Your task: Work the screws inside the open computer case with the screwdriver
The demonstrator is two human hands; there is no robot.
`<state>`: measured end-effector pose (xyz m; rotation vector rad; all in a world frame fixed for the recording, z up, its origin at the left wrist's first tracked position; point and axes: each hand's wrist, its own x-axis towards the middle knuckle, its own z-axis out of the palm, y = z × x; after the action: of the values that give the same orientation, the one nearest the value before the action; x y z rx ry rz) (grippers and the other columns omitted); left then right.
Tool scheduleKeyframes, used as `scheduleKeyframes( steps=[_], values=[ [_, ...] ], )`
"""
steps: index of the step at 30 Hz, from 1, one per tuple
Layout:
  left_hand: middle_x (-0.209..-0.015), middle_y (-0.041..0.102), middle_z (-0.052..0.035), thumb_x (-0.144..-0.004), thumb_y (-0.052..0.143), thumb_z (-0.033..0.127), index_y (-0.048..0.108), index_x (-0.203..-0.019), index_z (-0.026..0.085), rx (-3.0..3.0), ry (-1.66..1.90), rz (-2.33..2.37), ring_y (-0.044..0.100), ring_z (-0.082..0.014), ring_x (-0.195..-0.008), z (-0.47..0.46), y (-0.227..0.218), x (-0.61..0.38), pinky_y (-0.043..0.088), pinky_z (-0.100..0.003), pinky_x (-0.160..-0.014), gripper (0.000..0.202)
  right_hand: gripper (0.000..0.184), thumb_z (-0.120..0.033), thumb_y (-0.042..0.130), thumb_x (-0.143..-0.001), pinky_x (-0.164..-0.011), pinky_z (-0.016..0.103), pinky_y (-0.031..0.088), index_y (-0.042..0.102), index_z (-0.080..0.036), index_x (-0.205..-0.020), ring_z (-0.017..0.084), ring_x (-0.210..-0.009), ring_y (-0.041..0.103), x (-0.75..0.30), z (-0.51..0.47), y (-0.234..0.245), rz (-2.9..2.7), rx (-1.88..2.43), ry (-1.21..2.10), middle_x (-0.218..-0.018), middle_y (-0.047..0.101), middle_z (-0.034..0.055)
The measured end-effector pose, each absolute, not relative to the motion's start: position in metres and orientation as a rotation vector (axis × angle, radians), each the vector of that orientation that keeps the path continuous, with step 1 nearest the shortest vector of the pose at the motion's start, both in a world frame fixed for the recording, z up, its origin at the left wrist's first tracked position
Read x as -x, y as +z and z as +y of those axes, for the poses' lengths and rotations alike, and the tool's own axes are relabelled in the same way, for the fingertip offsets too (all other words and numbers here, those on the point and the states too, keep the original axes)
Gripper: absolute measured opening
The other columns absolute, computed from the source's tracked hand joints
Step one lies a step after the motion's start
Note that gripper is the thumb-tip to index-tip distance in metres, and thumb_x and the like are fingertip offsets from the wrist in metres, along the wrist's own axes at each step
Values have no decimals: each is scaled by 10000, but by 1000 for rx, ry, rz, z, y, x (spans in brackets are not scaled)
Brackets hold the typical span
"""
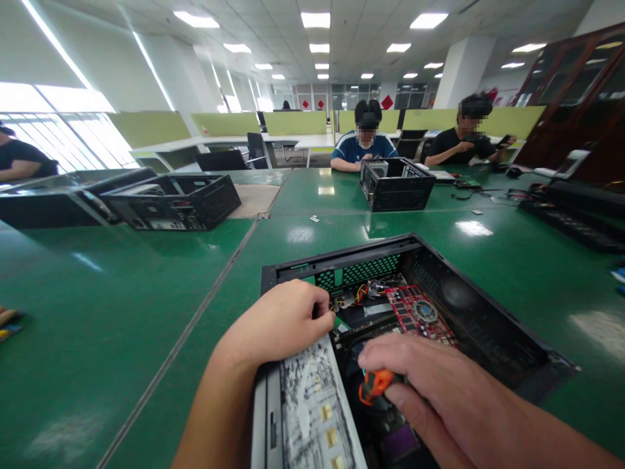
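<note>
An open black computer case [493, 312] lies on the green table in front of me. My right hand [415, 371] is inside it, closed around the orange-and-black handle of a screwdriver [375, 385]; the tool's tip is hidden. Across the top of the scuffed metal panel [312, 391] rests my left hand [288, 319], its fingers curled down into the case. Whatever those fingers hold, if anything, is out of sight. Just beyond them shows a small green board [342, 324]. A red graphics card [415, 312] with a round fan sits deeper in, near yellow and red wires [361, 293].
Another opened case [398, 185] stands across the table before a seated person [359, 146]. A second person [463, 143] sits at the right, near cables [483, 193]. More cases [180, 202] lie at the left. A seam [195, 326] crosses the green tabletop [117, 286].
</note>
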<state>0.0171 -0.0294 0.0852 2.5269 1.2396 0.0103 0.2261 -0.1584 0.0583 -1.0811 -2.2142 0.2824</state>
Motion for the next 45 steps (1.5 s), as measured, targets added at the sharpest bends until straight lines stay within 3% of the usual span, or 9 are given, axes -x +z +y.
scheduleKeyframes(
  steps=[4,7,10,15,20,26,33,37,45],
  values=[
    [-646,644,-5,-848,536,309,630,-650,191,-2537,12,1240,520,-133,-584,-30,85,-17,313,-273,-560,249,236,-172,560,-935,-926,202,592,619,-256,-1148,147,-1031,740,-228,-158,55,-2173,1068,236,-1110,778,-6],
    [-651,646,-7,-849,533,307,633,-654,189,-2529,16,1244,522,-132,-583,-30,86,-16,316,-273,-557,249,331,-151,506,-944,-975,261,591,595,-292,-1231,180,-1071,735,-245,-166,49,-2086,1173,84,-1206,752,-2],
    [-658,646,-11,-846,536,307,633,-657,184,-2520,6,1234,525,-129,-575,-30,86,-15,315,-277,-549,246,352,-237,535,-952,-940,320,625,606,-338,-1281,222,-1036,752,-275,-177,34,-2025,1374,-87,-1220,743,-14],
    [-641,636,-2,-851,530,309,612,-640,192,-2524,24,1245,518,-131,-579,-30,84,-16,310,-278,-560,255,432,-360,499,-993,-780,279,667,505,-337,-1425,225,-948,778,-301,-191,11,-1847,1616,-104,-1193,754,10],
    [-645,639,3,-850,534,310,609,-642,199,-2517,10,1255,515,-135,-587,-29,82,-16,304,-280,-570,247,331,-395,491,-1006,-856,277,642,566,-356,-1326,192,-944,775,-297,-191,6,-1862,1657,2,-1189,751,-8],
    [-650,635,7,-854,532,310,601,-642,197,-2513,2,1248,518,-135,-597,-29,83,-16,305,-279,-578,250,326,-404,522,-999,-648,173,639,577,-366,-1318,171,-882,785,-305,-190,9,-1949,1647,28,-1119,776,-13],
    [-644,630,11,-853,539,310,610,-643,195,-2523,-2,1251,517,-131,-595,-28,83,-16,306,-282,-573,251,323,-419,522,-1004,-754,196,642,575,-366,-1317,168,-918,780,-301,-188,11,-1956,1634,97,-1141,773,-18],
    [-645,629,11,-853,538,311,616,-649,195,-2519,-4,1246,512,-129,-594,-28,82,-16,306,-281,-572,247,353,-425,504,-1012,-880,257,627,538,-374,-1360,185,-1046,748,-301,-186,9,-1938,1681,157,-1232,738,-12],
    [-641,619,17,-853,531,312,601,-645,195,-2514,-13,1253,501,-124,-594,-28,84,-18,300,-276,-579,249,349,-434,509,-1012,-930,286,613,538,-407,-1359,186,-1084,735,-304,-188,5,-1993,1669,188,-1250,730,-30]
  ],
)
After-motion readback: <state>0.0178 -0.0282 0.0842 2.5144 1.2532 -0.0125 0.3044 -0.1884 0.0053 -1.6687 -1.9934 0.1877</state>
